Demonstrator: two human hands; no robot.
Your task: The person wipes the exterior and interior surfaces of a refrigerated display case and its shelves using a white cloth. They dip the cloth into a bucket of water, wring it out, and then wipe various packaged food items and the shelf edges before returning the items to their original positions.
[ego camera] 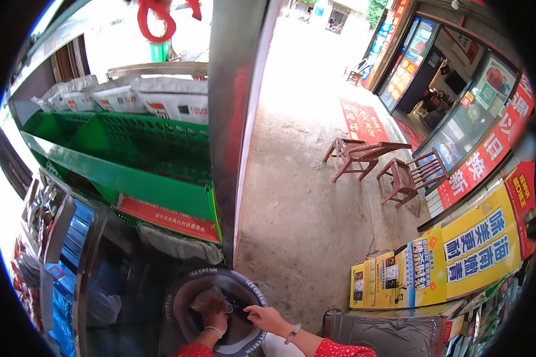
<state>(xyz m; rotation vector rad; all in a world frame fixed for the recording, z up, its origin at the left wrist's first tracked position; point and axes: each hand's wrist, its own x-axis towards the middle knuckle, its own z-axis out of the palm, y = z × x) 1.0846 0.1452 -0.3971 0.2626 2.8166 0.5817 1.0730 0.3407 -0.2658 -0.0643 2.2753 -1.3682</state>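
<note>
Below me is a round grey tub or cushion-like bed (245, 285) with pale lettering around its rim. A brown, fuzzy-looking bundle (207, 300) lies inside it, with a thin, pale, translucent edge; what it is I cannot make out. My left hand (215, 319), wearing a beaded bracelet, is closed at the near end of this bundle, its fingers mostly hidden. From the right, my right hand (265, 317) reaches over the rim with curled fingers. Their tips are close to something small and dark; whether they grip it is unclear.
At left stands a green shelf rack (161, 183) with white packages (169, 98) behind it. A metal post (232, 111) rises beside it. Two wooden chairs (359, 156) stand on the concrete floor. A grey covered box (384, 330) and yellow printed boards (478, 250) are at right.
</note>
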